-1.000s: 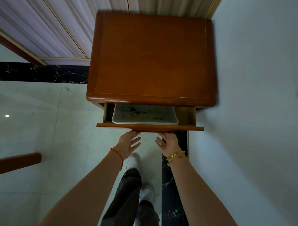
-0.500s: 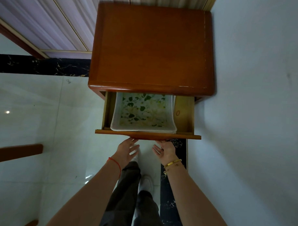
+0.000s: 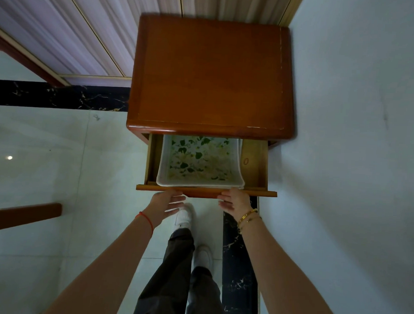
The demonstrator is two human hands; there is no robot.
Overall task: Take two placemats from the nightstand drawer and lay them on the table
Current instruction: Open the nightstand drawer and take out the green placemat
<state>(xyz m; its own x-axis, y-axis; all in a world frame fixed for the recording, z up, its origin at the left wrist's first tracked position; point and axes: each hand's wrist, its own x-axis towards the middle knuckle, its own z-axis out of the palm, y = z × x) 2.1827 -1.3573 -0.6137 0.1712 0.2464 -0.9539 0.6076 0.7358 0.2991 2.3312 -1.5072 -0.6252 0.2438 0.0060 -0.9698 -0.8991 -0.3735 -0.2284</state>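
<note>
A brown wooden nightstand (image 3: 211, 74) stands against the wall, seen from above. Its drawer (image 3: 253, 169) is pulled out below the top. Inside lies a stack of white-edged placemats (image 3: 200, 161) with a green leaf and pale flower print. My left hand (image 3: 165, 206) hovers open just below the drawer's front edge, fingers spread, holding nothing. My right hand (image 3: 235, 201) is at the front edge further right, fingertips touching the wood, fingers apart, nothing held.
A pale wall (image 3: 353, 162) runs along the right of the nightstand. The floor (image 3: 60, 175) is glossy pale tile with black marble strips. A brown wooden edge (image 3: 23, 215) juts in at the left. My legs and white shoes (image 3: 184, 218) are below the drawer.
The drawer has slid further out, uncovering more of the printed placemats. Both hands have left the underside of its front and spread apart, palms facing each other.
</note>
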